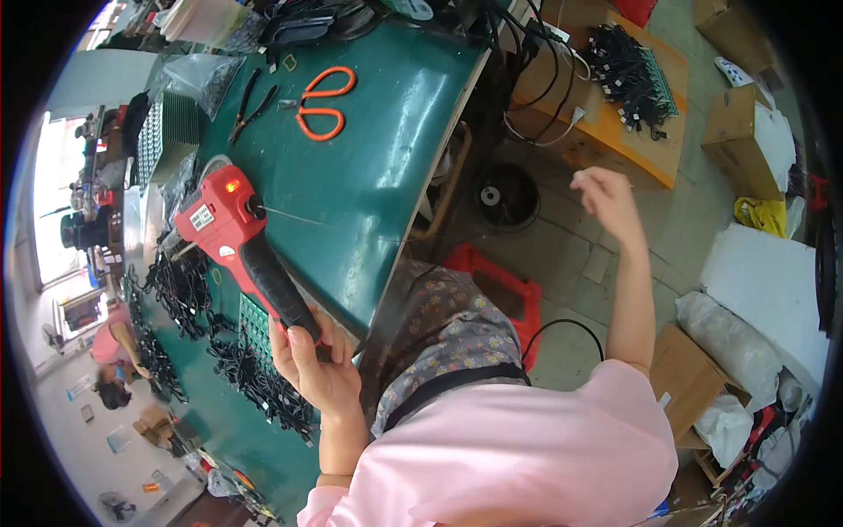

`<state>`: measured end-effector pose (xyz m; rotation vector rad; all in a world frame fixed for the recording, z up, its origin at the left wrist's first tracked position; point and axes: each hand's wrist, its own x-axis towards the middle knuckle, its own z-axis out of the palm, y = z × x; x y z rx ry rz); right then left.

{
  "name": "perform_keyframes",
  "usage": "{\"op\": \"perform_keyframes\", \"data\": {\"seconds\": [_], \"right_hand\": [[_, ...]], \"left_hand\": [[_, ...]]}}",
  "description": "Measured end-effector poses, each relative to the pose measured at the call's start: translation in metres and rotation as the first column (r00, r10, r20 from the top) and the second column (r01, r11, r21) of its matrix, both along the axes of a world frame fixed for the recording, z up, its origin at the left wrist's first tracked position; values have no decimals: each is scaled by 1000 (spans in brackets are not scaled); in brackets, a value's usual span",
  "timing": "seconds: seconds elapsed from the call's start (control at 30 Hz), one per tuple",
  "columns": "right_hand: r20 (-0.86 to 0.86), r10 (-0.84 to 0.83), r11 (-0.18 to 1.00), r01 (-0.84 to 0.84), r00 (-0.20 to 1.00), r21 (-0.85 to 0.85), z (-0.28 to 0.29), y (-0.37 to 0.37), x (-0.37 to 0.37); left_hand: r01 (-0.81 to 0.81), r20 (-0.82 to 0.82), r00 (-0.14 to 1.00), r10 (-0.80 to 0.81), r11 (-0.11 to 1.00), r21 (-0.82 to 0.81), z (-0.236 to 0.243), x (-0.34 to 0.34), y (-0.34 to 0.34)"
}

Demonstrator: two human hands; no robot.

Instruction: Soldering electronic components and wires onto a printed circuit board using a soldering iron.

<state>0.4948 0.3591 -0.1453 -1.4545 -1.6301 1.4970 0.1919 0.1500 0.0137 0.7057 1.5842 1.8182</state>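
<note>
A red glue gun (230, 220) with a black handle and a lit orange lamp is held over the green bench, its nozzle toward the left. The fingers of my left hand (320, 364) are wrapped round the lower end of its handle. A thin pale strand (294, 216) runs from the gun's back opening toward the right. Out over the floor, well away from the bench, my right hand (608, 202) is raised with its fingers curled together. Whatever it pinches, if anything, is too small to tell.
On the bench (386, 114) lie orange-handled scissors (325, 104), black pliers (251, 105), bundled black cables (255, 386) and a stack of green boards (167, 132). A red stool (505, 290) and a box with more cables (615, 145) stand right. A co-worker (114, 342) bends over the bench's far left.
</note>
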Motion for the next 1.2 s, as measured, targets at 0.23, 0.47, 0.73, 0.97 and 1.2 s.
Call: {"op": "perform_keyframes", "data": {"seconds": [0.23, 0.47, 0.73, 0.97, 1.2], "right_hand": [[-239, -10, 984, 52, 971, 170, 166, -55, 16], [-207, -124, 826, 217, 970, 521, 303, -96, 57], [-341, 317, 811, -67, 885, 581, 361, -91, -27], [-199, 136, 947, -69, 971, 315, 236, -61, -85], [-50, 48, 933, -27, 998, 359, 163, -93, -119]], "left_hand": [[55, 18, 998, -56, 996, 73, 4, -13, -20], [105, -56, 994, -96, 975, 197, 22, -33, -55], [120, 31, 991, -134, 955, 271, 26, -35, -83], [211, 27, 975, -220, 958, 194, 18, -20, -74], [255, -281, 935, -216, 961, 110, 9, 10, -33]]}}
